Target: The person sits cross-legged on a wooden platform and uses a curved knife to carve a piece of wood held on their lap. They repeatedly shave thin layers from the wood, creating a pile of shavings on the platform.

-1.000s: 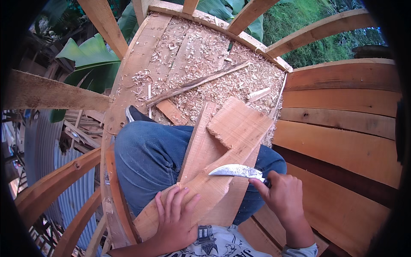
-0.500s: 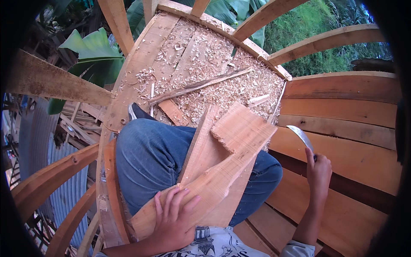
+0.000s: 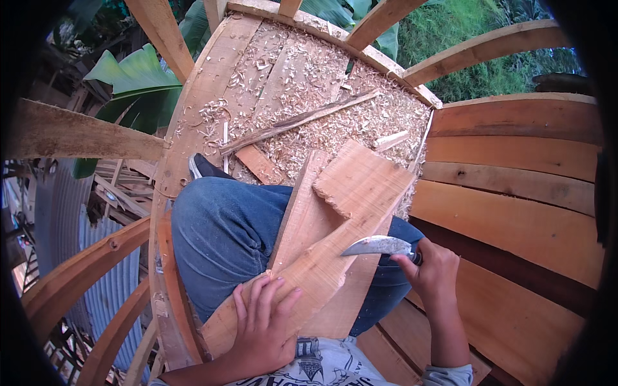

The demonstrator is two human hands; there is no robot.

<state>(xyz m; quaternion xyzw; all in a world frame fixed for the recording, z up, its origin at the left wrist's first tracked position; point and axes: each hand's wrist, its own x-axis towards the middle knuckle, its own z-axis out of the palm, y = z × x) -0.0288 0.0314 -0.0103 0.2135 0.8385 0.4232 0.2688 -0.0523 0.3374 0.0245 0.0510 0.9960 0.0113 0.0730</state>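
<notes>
A shaped wooden piece, with a broad, rough-edged head and a narrower waist, lies slantwise over my lap on top of a plain board. On its near-left end rests my left hand, fingers spread flat over the surface. My right hand is closed round the dark handle of a curved knife. The steel blade points left, and its tip is over the notched edge of the wooden piece; whether it touches the wood I cannot tell.
Wood shavings cover the plank floor ahead, where a long rough stick and a short offcut lie. Plank siding rises on the right. Curved ribs stand along the left side.
My right hand has brought the knife left and down from beside the siding to the wooden piece. The left hand stays on the wood, and the whole view has shifted slightly.
</notes>
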